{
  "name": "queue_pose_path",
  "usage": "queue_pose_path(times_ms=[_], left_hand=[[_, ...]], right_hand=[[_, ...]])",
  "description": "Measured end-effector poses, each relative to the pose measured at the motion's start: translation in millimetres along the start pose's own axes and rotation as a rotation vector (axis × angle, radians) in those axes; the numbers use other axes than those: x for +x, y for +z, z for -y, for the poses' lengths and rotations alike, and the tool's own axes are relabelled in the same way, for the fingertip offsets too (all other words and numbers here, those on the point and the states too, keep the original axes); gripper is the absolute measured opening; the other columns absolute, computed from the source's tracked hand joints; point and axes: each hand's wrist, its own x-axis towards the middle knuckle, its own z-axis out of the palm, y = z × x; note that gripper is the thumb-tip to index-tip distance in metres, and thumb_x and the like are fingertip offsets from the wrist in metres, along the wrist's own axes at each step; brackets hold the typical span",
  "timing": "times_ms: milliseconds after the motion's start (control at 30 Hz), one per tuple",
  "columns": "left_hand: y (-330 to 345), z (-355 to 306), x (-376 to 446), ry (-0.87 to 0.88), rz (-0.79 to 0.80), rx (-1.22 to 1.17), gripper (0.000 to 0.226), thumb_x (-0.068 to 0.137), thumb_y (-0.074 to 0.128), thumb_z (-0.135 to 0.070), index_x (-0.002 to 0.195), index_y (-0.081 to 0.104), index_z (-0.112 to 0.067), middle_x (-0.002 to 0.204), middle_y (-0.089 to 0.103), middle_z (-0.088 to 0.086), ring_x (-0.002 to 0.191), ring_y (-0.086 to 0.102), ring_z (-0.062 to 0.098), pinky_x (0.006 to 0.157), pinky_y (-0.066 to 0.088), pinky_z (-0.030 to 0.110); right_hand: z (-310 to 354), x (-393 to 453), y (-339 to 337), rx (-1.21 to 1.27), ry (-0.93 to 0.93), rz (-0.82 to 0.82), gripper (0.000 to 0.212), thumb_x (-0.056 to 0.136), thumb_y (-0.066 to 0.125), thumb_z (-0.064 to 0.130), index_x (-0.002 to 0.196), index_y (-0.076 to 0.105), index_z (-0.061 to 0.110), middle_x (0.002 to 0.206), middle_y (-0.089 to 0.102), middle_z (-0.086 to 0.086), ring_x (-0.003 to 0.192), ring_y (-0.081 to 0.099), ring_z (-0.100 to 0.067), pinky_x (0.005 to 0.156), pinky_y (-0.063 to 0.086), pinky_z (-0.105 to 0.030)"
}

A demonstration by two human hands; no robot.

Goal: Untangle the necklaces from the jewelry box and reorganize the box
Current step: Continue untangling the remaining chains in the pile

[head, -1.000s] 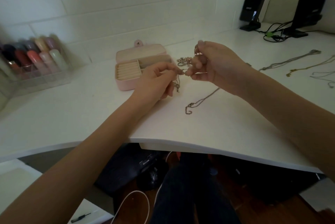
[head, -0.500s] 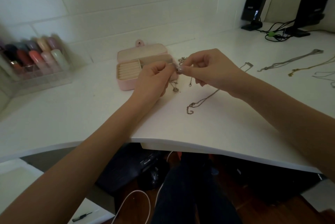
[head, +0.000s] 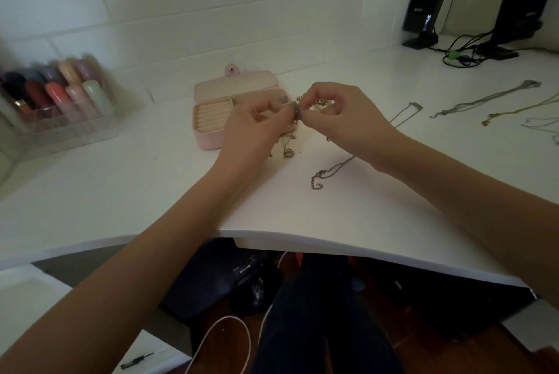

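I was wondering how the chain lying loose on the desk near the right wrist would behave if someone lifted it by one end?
The chain would probably hang limp: it lies in loose bends, its end curled into a hook. It looks thin, so likely very light. It may snag, since part of it runs under the right hand toward the tangle that both hands pinch.
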Motion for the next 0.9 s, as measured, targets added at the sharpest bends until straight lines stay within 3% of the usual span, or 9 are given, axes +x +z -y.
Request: queue_pose_path(times_ms=[67, 133, 167, 267, 367, 533, 667, 733, 900], left_hand=[[-1.3, 1.0, -0.2, 0.014, 0.022, -0.032, 0.012, 0.080, 0.069, -0.021, 0.087, 0.073, -0.013, 0.066, 0.070, 0.011, 0.062, 0.066, 0.017, 0.059, 0.049, 0.026], [-1.8, 2.2, 0.3, 0.049, 0.005, -0.001, 0.003, 0.082, 0.070, -0.017, 0.082, 0.073, -0.018, 0.043, 0.053, -0.002, 0.042, 0.045, 0.007, 0.049, 0.038, 0.022], [-1.5, 3.2, 0.8, 0.061, -0.015, 0.011, 0.006, 0.080, 0.071, -0.016, 0.076, 0.072, -0.021, 0.040, 0.045, -0.007, 0.041, 0.038, 0.006, 0.052, 0.040, 0.025], [-1.1, 5.7, 1.8, 0.043, -0.012, 0.001, 0.004, 0.074, 0.075, -0.019, 0.070, 0.073, -0.021, 0.053, 0.055, 0.003, 0.057, 0.047, 0.017, 0.065, 0.044, 0.029], [1.3, 5.4, 2.1, 0.010, 0.011, 0.102, 0.012, 0.077, 0.072, -0.010, 0.068, 0.068, -0.015, 0.046, 0.053, -0.011, 0.045, 0.042, 0.004, 0.050, 0.034, 0.016], [-1.3, 6.1, 4.9, -0.035, -0.062, 0.062, 0.023, 0.078, 0.069, -0.016, 0.058, 0.059, -0.023, 0.059, 0.065, -0.001, 0.058, 0.061, 0.014, 0.060, 0.045, 0.026], [0.1, -3.6, 1.5, -0.058, -0.100, -0.028, 0.017, 0.088, 0.052, -0.007, 0.076, 0.063, -0.012, 0.054, 0.060, -0.006, 0.033, 0.043, -0.003, 0.037, 0.030, 0.010], [-1.6, -4.2, 1.7, -0.068, -0.139, -0.048, 0.023, 0.089, 0.050, -0.006, 0.070, 0.056, -0.017, 0.043, 0.051, -0.014, 0.032, 0.041, -0.001, 0.036, 0.029, 0.011], [-6.4, 1.3, 7.1, -0.077, -0.193, -0.023, 0.023, 0.091, 0.050, -0.014, 0.069, 0.054, -0.019, 0.041, 0.044, -0.013, 0.039, 0.035, 0.004, 0.044, 0.025, 0.023]], right_hand=[[-0.6, -0.1, 0.1, -0.016, -0.003, -0.020, 0.005, 0.084, 0.063, 0.013, 0.079, 0.063, 0.011, 0.039, 0.035, 0.012, 0.040, 0.030, -0.006, 0.055, 0.033, -0.023], [-0.7, 0.3, 1.1, -0.034, -0.032, -0.063, 0.006, 0.082, 0.064, 0.013, 0.076, 0.063, 0.015, 0.052, 0.048, 0.010, 0.044, 0.039, -0.001, 0.056, 0.035, -0.019], [-1.4, 1.0, 1.7, -0.036, -0.040, -0.091, 0.009, 0.081, 0.064, 0.014, 0.073, 0.062, 0.018, 0.063, 0.055, 0.008, 0.048, 0.042, 0.002, 0.056, 0.033, -0.016], [-2.4, 3.3, 2.2, 0.049, 0.003, -0.147, 0.014, 0.082, 0.063, 0.016, 0.070, 0.060, 0.023, 0.087, 0.061, 0.004, 0.055, 0.044, 0.004, 0.057, 0.031, -0.012], [1.1, 4.7, 2.6, 0.267, 0.156, -0.094, 0.018, 0.089, 0.058, 0.015, 0.073, 0.058, 0.022, 0.083, 0.058, 0.006, 0.066, 0.048, 0.002, 0.065, 0.037, -0.014], [4.1, 6.2, -5.2, 0.758, 0.455, 0.108, 0.024, 0.091, 0.041, 0.018, 0.068, 0.047, 0.017, 0.079, 0.054, 0.002, 0.068, 0.051, -0.012, 0.066, 0.039, -0.026], [2.8, 5.3, -8.0, 0.784, 0.462, 0.244, 0.036, 0.095, 0.046, 0.029, 0.061, 0.036, 0.019, 0.073, 0.049, 0.001, 0.063, 0.053, -0.014, 0.067, 0.040, -0.027], [2.9, 3.8, -6.2, 0.736, 0.393, 0.280, 0.034, 0.094, 0.053, 0.023, 0.062, 0.042, 0.020, 0.065, 0.047, 0.003, 0.058, 0.047, -0.011, 0.063, 0.039, -0.025], [2.7, 4.1, -7.4, 0.605, 0.313, 0.262, 0.042, 0.091, 0.058, 0.007, 0.059, 0.034, 0.020, 0.044, 0.030, 0.007, 0.043, 0.026, -0.010, 0.050, 0.023, -0.025]])
